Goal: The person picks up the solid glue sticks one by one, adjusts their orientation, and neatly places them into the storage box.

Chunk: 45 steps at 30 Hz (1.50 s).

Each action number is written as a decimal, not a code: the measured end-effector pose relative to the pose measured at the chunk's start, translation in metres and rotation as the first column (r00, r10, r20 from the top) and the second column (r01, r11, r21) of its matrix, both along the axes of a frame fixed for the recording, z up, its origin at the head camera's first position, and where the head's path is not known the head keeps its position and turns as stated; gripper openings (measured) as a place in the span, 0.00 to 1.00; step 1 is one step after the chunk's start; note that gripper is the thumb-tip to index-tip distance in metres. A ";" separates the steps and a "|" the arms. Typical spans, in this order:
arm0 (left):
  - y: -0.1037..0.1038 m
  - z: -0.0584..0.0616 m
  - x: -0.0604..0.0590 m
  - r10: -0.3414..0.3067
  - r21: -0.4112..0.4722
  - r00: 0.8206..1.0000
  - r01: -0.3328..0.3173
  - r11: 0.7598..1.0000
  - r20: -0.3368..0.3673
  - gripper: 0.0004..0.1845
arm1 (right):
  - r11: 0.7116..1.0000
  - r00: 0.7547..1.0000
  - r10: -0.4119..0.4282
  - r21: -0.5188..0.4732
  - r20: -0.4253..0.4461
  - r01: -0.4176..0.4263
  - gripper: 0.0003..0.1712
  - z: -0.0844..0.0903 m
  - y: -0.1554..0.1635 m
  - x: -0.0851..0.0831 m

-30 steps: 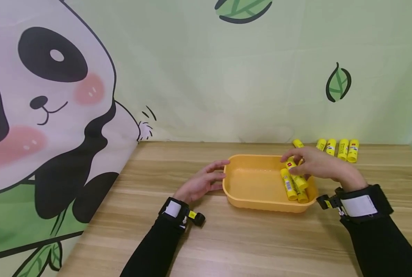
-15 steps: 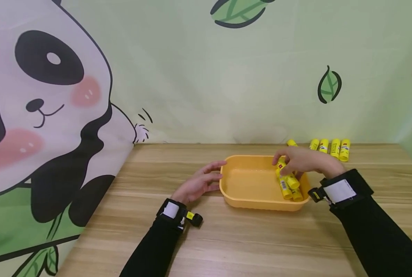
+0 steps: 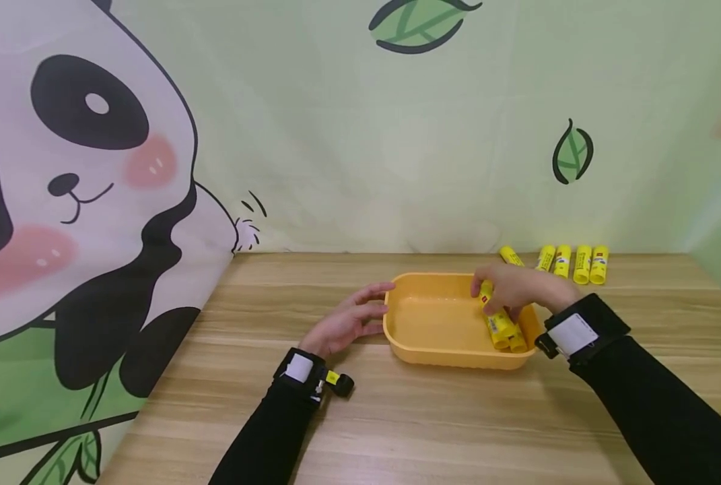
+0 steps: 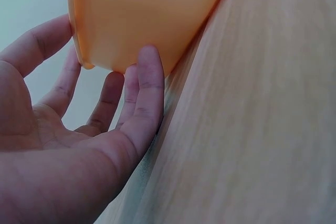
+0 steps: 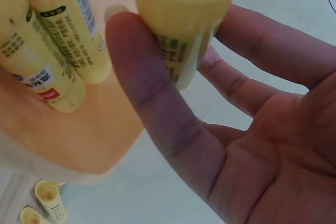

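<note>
Right hand [image 3: 520, 289] pinches a glue stick [image 5: 181, 27] over the orange tray [image 3: 433, 350], centre-right of frame; left hand [image 3: 348, 320], fingers straight, steadies the rim. Light, rigid, probably slick tube: best pinched mid-barrel.

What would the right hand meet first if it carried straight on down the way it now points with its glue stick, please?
Probably the glue sticks in the tray. The right hand pinches a glue stick just above them, inside the orange tray. The wrist view shows them close beside it, though the exact depth is unclear.
</note>
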State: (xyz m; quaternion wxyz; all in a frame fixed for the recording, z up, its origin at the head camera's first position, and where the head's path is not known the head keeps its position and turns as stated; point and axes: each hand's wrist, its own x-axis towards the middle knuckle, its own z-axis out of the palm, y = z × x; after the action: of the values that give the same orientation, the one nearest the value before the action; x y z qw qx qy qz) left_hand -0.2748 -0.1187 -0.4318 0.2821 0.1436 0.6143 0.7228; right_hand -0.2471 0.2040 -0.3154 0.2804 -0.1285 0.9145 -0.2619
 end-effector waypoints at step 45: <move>0.000 -0.001 0.000 0.007 -0.016 1.000 -0.008 1.000 -0.022 0.27 | 0.982 0.996 0.009 0.186 0.088 -0.026 0.17 -0.003 -0.024 -0.015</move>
State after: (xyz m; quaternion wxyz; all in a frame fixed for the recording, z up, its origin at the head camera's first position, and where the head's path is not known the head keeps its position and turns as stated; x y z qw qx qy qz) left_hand -0.2748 -0.1182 -0.4329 0.2738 0.1468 0.6237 0.7173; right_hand -0.2618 0.1800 -0.3187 0.3330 -0.0982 0.9208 -0.1778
